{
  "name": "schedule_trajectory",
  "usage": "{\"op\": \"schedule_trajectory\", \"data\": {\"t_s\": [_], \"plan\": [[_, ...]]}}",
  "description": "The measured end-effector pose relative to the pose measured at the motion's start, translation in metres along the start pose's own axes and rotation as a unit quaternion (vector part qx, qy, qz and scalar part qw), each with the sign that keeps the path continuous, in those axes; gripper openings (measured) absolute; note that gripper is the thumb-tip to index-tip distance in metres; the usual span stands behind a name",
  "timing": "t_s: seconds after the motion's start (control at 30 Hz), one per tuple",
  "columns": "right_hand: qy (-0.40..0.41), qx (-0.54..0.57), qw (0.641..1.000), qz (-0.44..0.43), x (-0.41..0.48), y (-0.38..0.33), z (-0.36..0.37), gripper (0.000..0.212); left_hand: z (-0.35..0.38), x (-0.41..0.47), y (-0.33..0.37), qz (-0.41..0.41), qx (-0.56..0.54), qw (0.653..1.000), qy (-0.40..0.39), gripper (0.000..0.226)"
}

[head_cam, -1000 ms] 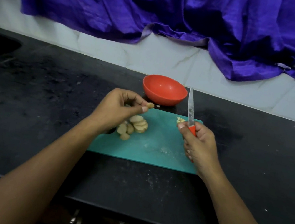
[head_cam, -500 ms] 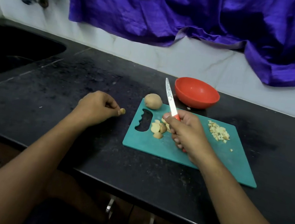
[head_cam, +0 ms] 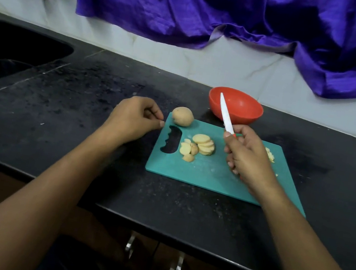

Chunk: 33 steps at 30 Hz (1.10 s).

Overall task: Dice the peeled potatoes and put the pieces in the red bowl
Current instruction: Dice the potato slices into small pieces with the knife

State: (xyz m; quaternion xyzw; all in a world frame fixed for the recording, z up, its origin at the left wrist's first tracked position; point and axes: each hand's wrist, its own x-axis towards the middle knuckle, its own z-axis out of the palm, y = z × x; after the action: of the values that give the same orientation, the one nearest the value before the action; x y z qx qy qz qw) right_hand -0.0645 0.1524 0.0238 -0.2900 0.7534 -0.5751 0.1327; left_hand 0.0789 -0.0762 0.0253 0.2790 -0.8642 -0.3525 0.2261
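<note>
While the right hand (head_cam: 248, 156) grips the knife (head_cam: 225, 115) with its fingers wrapped round the red handle, the white blade tilts up and away, its tip showing in front of the red bowl (head_cam: 244, 119); we judge that no cut is in progress. The left hand (head_cam: 136, 119) is over the counter (head_cam: 58, 114), just beside the left edge of the cutting board (head_cam: 208, 175); its fingers are curled in, thumb tip against forefinger, and nothing shows between them.

Location of the work: 1 whole potato (head_cam: 182, 116) sits at the far left corner of the board; a fanned stack of slices (head_cam: 203, 144) lies near the handle slot, with smaller offcuts (head_cam: 187, 149) touching it; a diced pile (head_cam: 270, 155) lies at the right, partly hidden behind the right hand; no pieces show in the bowl, which stands just beyond the board.

Handling, as we judge it: the slices are light, stiff and likely damp with starch, hence slippery; we would press the stack from above with curled fingertips, set back from the cutting line. The whole potato is firm, heavier and round, so it may roll; we would pin its sides and cut 1 flat face first. The diced pile is loose; we would gather it in a cupped hand.
</note>
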Motion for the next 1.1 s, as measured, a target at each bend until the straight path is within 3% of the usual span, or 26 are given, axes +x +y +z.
{"op": "schedule_trajectory", "data": {"t_s": [0.27,0.4,0.77,0.9,1.1], "plan": [[0.058,-0.07,0.995,-0.04,-0.01,0.027,-0.038,0.026,0.063,0.019,0.063,0.101,0.091,0.986,-0.095,0.014],[0.071,-0.063,0.994,-0.045,-0.017,0.041,-0.051,0.024,0.077,0.025,0.066,0.098,0.161,0.976,-0.105,0.026],[0.089,-0.002,0.995,-0.038,-0.012,0.052,-0.051,0.017,0.081,0.029,0.071,0.15,0.188,0.963,-0.12,0.032],[0.09,0.013,0.995,-0.03,-0.012,0.052,-0.052,0.016,0.081,0.028,0.086,0.151,0.081,0.979,-0.113,0.01],[0.094,0.048,0.994,-0.011,-0.011,0.052,-0.056,0.017,0.097,0.029,0.113,0.13,-0.072,0.974,-0.169,0.009]]}}
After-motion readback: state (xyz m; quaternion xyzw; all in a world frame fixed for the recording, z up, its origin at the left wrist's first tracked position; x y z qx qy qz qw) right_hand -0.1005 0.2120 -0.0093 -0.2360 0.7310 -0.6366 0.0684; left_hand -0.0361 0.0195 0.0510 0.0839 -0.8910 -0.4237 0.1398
